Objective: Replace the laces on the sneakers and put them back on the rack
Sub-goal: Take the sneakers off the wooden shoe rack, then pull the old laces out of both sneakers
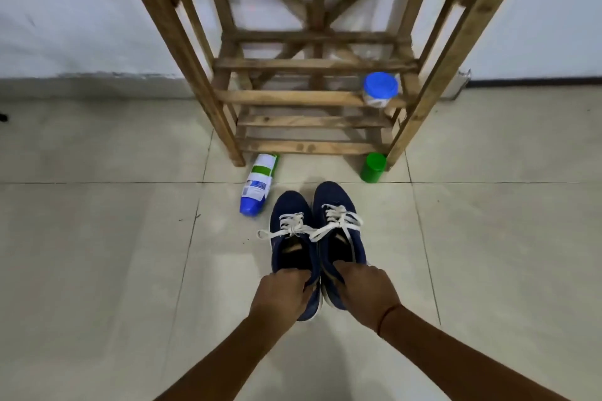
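- The left hand (282,295) is closed around the heel of the left sneaker (294,238), fingers tucked into the collar.
- The right hand (368,291) clamps the heel of the right sneaker (338,225) the same way; a thin band circles that wrist.
- Both navy sneakers sit side by side, touching, toes pointing at the wooden rack (312,98), above the tiled floor (97,238) (whether the soles touch it is unclear).
- White laces (306,228) are threaded on both, loose ends splaying left and across the gap between the shoes.
- A white bottle with a blue cap (257,185) lies on its side on the floor, just left of the toes, beside the rack's front left leg.
- A green container (373,168) stands against the rack's front right leg.
- A blue-lidded jar (380,89) occupies the right end of a lower shelf; the remaining slats in view are bare.
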